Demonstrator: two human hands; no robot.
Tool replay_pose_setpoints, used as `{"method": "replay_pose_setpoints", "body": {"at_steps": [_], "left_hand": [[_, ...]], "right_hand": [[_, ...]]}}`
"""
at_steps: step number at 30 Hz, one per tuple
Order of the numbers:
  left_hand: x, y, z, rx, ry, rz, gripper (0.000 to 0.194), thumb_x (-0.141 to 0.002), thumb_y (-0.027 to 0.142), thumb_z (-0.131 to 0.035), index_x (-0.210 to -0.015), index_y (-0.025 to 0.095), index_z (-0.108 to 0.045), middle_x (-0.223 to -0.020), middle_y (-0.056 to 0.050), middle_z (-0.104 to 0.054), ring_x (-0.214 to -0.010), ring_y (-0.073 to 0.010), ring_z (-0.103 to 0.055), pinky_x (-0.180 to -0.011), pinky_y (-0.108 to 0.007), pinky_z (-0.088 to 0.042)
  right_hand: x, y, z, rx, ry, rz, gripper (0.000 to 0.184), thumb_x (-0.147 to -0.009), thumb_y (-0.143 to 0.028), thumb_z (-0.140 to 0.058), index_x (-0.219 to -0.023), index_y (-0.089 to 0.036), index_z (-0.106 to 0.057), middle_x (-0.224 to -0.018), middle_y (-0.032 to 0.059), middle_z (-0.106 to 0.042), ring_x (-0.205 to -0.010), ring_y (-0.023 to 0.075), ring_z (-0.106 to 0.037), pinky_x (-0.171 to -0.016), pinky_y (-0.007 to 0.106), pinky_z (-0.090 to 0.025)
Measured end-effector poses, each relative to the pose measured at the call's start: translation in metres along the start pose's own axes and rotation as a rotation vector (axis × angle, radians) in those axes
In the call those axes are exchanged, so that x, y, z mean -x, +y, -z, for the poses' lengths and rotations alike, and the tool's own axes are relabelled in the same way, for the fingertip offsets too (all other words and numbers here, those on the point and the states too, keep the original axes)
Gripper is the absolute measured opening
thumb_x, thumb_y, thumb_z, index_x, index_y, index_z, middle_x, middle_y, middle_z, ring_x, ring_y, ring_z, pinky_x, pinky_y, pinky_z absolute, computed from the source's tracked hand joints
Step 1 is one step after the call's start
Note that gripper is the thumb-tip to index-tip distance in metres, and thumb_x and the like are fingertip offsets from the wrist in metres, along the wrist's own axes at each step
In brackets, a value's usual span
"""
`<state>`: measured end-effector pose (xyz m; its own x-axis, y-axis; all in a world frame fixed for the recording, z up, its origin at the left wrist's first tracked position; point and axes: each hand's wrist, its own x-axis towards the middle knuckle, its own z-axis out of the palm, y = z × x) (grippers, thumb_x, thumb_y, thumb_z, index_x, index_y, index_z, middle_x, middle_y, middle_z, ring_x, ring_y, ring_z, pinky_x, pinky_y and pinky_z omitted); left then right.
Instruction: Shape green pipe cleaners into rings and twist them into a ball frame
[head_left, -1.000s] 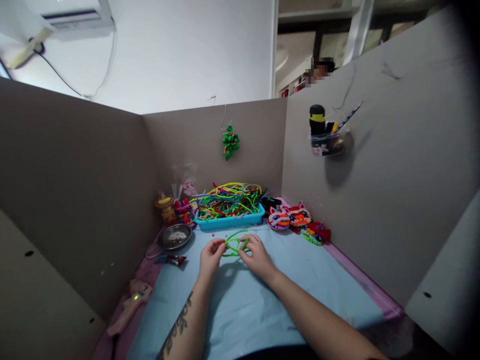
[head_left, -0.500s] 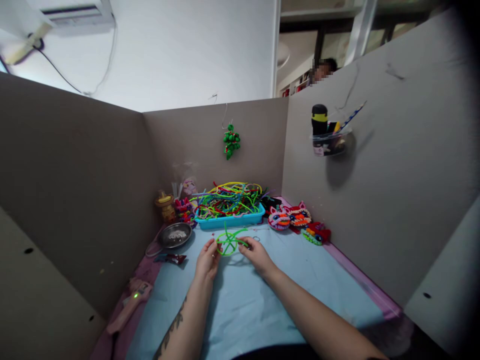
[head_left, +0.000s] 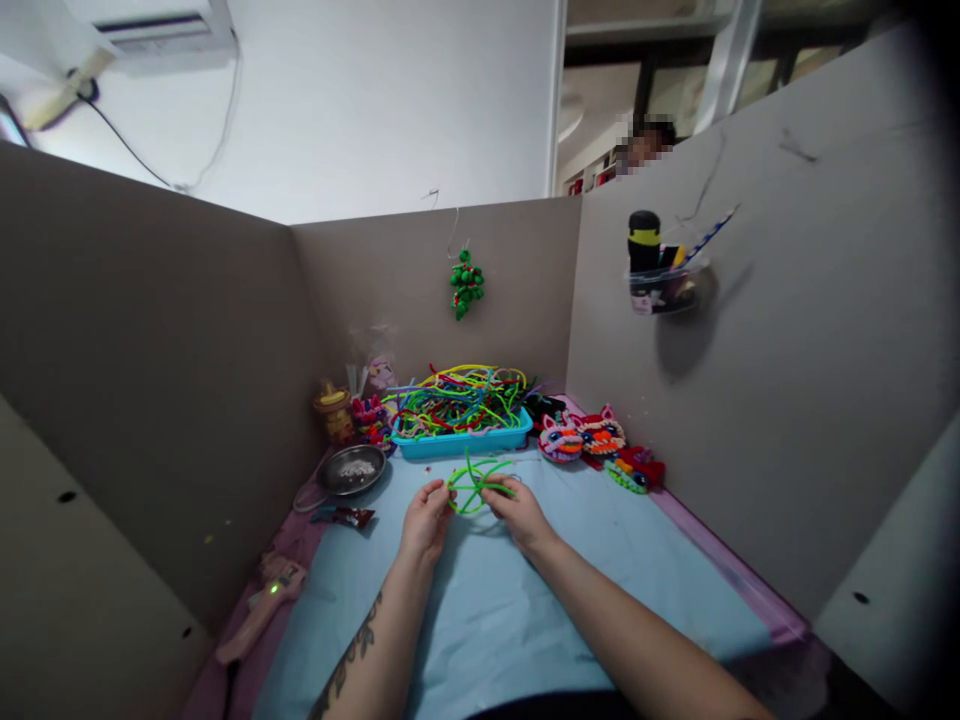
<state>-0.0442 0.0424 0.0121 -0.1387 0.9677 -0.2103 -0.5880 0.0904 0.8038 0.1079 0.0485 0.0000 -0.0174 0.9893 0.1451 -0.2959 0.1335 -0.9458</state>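
Observation:
Between my hands is a bright green pipe-cleaner shape (head_left: pixel 469 490), a ring with strands crossing inside it and loose ends sticking up and to the right. My left hand (head_left: pixel 427 520) pinches its left edge between thumb and fingers. On the other side my right hand (head_left: pixel 519 510) is closed on the strands at the right. The shape is held a little above the blue table cover (head_left: pixel 510 620). Behind it stands a light-blue tray (head_left: pixel 427 446) heaped with pipe cleaners (head_left: pixel 465 400) in many colours.
To the left are a metal dish (head_left: pixel 352 470) with small white bits, a dark packet (head_left: pixel 352 516), a pink glue gun (head_left: pixel 262 610) and a jar (head_left: pixel 334 414). Fuzzy colourful figures (head_left: pixel 600 435) lie right of the tray. Grey partitions (head_left: pixel 435 290) enclose the table; a person's head shows beyond.
The green shape and both hands have shifted slightly to the right in view. The right fingers now sit further over the crossing strands, and the shape is turned a little.

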Motion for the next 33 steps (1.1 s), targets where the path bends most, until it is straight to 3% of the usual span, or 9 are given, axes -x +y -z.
{"method": "replay_pose_setpoints", "body": {"at_steps": [5, 11, 18, 26, 28, 30, 33], "left_hand": [[0.000, -0.001, 0.000, -0.018, -0.014, -0.008, 0.033, -0.061, 0.016, -0.075, -0.087, 0.016, -0.055, -0.073, -0.003, -0.066, -0.068, -0.0119, -0.064, -0.056, -0.018, -0.045], [0.002, 0.001, 0.000, 0.040, -0.133, 0.083, 0.033, -0.063, 0.012, -0.073, -0.090, 0.016, -0.054, -0.072, -0.003, -0.066, -0.063, -0.0117, -0.063, -0.062, -0.022, -0.049], [0.001, 0.002, 0.002, 0.066, -0.228, 0.126, 0.028, -0.070, 0.010, -0.065, -0.094, 0.015, -0.052, -0.074, -0.004, -0.065, -0.062, -0.0112, -0.062, -0.060, -0.021, -0.050], [0.009, 0.008, -0.002, 0.154, -0.349, 0.122, 0.031, -0.067, 0.005, -0.063, -0.094, 0.015, -0.052, -0.069, 0.000, -0.062, -0.057, -0.0096, -0.061, -0.063, -0.021, -0.051], [0.008, 0.008, -0.002, 0.140, -0.333, 0.097, 0.031, -0.067, 0.007, -0.064, -0.094, 0.015, -0.052, -0.069, 0.000, -0.062, -0.057, -0.0099, -0.062, -0.063, -0.022, -0.051], [0.004, 0.008, 0.000, 0.112, -0.241, 0.047, 0.029, -0.067, 0.009, -0.065, -0.091, 0.016, -0.051, -0.069, -0.001, -0.064, -0.058, -0.0108, -0.062, -0.063, -0.022, -0.050], [-0.004, 0.009, 0.005, 0.062, -0.064, -0.038, 0.027, -0.065, 0.011, -0.066, -0.085, 0.016, -0.049, -0.065, -0.002, -0.064, -0.059, -0.0120, -0.063, -0.062, -0.023, -0.050]], "right_hand": [[0.000, 0.001, -0.002, -0.028, -0.044, 0.065, 0.028, -0.058, -0.037, -0.075, -0.076, -0.018, -0.067, -0.076, 0.0022, -0.065, -0.071, 0.0156, -0.056, -0.067, 0.028, -0.042], [0.002, -0.002, -0.005, -0.071, -0.018, 0.039, 0.033, -0.053, -0.044, -0.077, -0.071, -0.019, -0.067, -0.078, 0.0052, -0.068, -0.082, 0.0227, -0.060, -0.079, 0.036, -0.043], [0.005, -0.002, -0.005, -0.038, -0.107, 0.099, 0.030, -0.058, -0.043, -0.075, -0.075, -0.019, -0.069, -0.078, 0.0039, -0.068, -0.080, 0.0206, -0.060, -0.079, 0.034, -0.043], [0.007, -0.006, -0.004, -0.087, -0.125, 0.060, 0.028, -0.058, -0.041, -0.076, -0.074, -0.019, -0.068, -0.076, 0.0031, -0.067, -0.078, 0.0200, -0.059, -0.075, 0.032, -0.044], [0.006, -0.006, -0.002, -0.070, -0.143, 0.067, 0.030, -0.059, -0.042, -0.075, -0.076, -0.019, -0.067, -0.079, 0.0037, -0.066, -0.081, 0.0207, -0.059, -0.077, 0.033, -0.044], [0.003, -0.004, 0.002, -0.053, -0.138, 0.107, 0.040, -0.061, -0.044, -0.073, -0.091, -0.020, -0.065, -0.089, 0.0054, -0.065, -0.087, 0.0217, -0.058, -0.080, 0.034, -0.044], [0.000, -0.003, 0.009, 0.057, 0.011, 0.244, 0.062, -0.069, -0.049, -0.064, -0.122, -0.023, -0.047, -0.112, 0.0098, -0.056, -0.094, 0.0216, -0.056, -0.082, 0.038, -0.045]]}}
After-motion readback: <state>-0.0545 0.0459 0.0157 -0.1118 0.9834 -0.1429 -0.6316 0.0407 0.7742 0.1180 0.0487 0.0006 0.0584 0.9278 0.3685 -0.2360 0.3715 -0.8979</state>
